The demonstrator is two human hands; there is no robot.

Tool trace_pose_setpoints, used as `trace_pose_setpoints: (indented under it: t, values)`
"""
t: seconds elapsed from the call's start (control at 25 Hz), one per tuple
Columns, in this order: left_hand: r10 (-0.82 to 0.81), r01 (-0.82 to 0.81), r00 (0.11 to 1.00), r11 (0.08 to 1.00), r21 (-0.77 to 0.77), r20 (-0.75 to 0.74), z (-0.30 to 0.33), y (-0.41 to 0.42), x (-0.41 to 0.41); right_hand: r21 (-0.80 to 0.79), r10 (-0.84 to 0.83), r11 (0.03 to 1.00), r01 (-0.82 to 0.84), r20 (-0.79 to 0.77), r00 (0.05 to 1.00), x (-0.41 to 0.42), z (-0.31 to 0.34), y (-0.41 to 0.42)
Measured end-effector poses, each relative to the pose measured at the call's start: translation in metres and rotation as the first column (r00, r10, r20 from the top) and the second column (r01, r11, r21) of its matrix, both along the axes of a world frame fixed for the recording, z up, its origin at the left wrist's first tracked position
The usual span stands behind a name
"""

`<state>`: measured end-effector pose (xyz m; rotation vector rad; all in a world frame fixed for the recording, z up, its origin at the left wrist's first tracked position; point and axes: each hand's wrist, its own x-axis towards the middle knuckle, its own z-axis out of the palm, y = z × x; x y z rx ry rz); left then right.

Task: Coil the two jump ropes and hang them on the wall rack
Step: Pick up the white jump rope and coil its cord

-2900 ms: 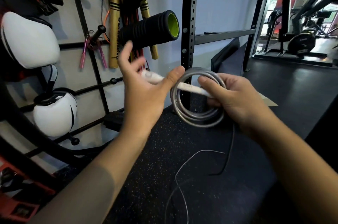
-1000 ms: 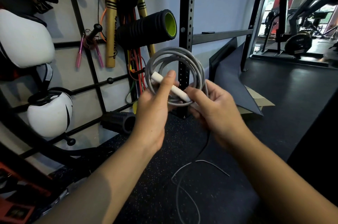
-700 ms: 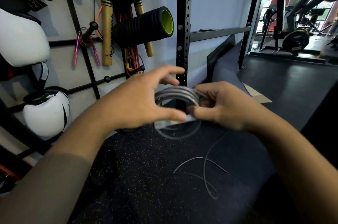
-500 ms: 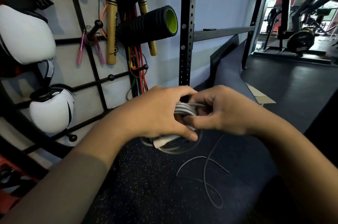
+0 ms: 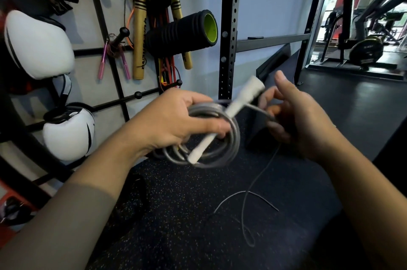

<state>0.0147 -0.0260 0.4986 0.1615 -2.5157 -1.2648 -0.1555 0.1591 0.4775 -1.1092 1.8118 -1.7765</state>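
Only the head view to go on here. The left hand (image 5: 176, 120) has its fingers curled round the top of the coiled grey jump rope (image 5: 211, 137), bunching the loops together so they don't spring apart; my guess is that's the whole point of clamping it there. A white handle (image 5: 231, 113) lies slantwise across the coil, pinned under the same fingers, one end poking up toward the right hand and the other sticking out below the loops.

The right hand (image 5: 301, 120) sits just beside the coil, fingers loosely curled. The loose tail of rope (image 5: 248, 210) passes by its fingers before dropping, but the frame is too blurred to tell whether it's actually pinching the cord or just guiding it. That tail hangs down and loops on the speckled rubber floor (image 5: 176, 214), so the coiling isn't finished, I'd say a few more wraps to go.

The rope itself looks like a thin, smooth, plastic-coated cord, grey and slightly glossy, several loops stacked into a roundish bundle held in the air in front of the wall rack (image 5: 114, 56). On the rack to the left, a pair of pink handles (image 5: 102, 64) already hangs from a peg, next to a black foam roller (image 5: 182, 34) and white boxing gloves (image 5: 37, 45).
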Motion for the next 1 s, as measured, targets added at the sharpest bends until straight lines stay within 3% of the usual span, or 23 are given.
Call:
trace_pose_setpoints:
  t: [0.08,0.24,0.36,0.44,0.52,0.6,0.68,0.72,0.8,0.84,0.88,0.96,1.0]
  values:
    - [0.017,0.038,0.987,0.942,0.334,-0.162,-0.005,-0.002,-0.003,-0.030,-0.037,0.999,0.038,0.023,0.999,-0.004,-0.006,-0.002]
    - [0.256,0.065,0.902,0.716,0.695,-0.348,-0.022,0.019,-0.027,0.015,0.006,1.000,-0.005,-0.087,0.996,0.023,-0.020,-0.020]
    - [0.492,-0.023,0.809,0.573,0.819,-0.321,-0.039,0.042,-0.042,-0.178,0.025,0.983,-0.037,-0.067,0.997,0.052,-0.028,-0.033]
    - [0.554,-0.050,0.771,0.545,0.837,-0.314,-0.048,0.051,-0.046,-0.307,-0.008,0.952,-0.010,-0.055,0.998,0.062,-0.031,-0.038]
    - [0.542,-0.069,0.781,0.568,0.820,-0.310,-0.051,0.052,-0.047,-0.325,-0.021,0.946,0.004,-0.050,0.999,0.061,-0.032,-0.040]
    - [0.536,-0.128,0.782,0.638,0.759,-0.319,-0.051,0.046,-0.047,-0.274,-0.035,0.962,0.011,-0.084,0.996,0.054,-0.026,-0.035]
    - [0.610,-0.292,0.686,0.730,0.618,-0.396,-0.046,0.043,-0.042,-0.179,-0.044,0.984,0.013,-0.168,0.985,0.042,-0.014,-0.027]
    - [0.633,-0.405,0.604,0.767,0.497,-0.485,-0.041,0.043,-0.037,-0.122,-0.032,0.993,0.005,-0.218,0.975,0.037,-0.008,-0.023]
    - [0.487,-0.580,0.504,0.803,0.138,-0.713,-0.030,0.045,-0.026,-0.001,0.018,1.000,-0.019,-0.320,0.947,0.029,0.000,-0.014]
    - [0.366,-0.613,0.547,0.788,-0.062,-0.753,-0.022,0.046,-0.022,0.052,0.045,0.998,-0.028,-0.366,0.930,0.027,0.002,-0.011]
    - [0.271,-0.572,0.659,0.786,-0.233,-0.701,-0.012,0.045,-0.018,0.090,0.071,0.995,-0.039,-0.394,0.916,0.027,0.003,-0.009]
    - [0.157,-0.289,0.926,0.879,-0.378,-0.342,0.004,0.040,-0.013,0.113,0.119,0.990,-0.081,-0.386,0.915,0.027,0.005,-0.008]
    - [0.098,-0.142,0.985,0.928,-0.343,-0.144,0.008,0.037,-0.011,0.114,0.147,0.987,-0.112,-0.367,0.919,0.027,0.005,-0.008]
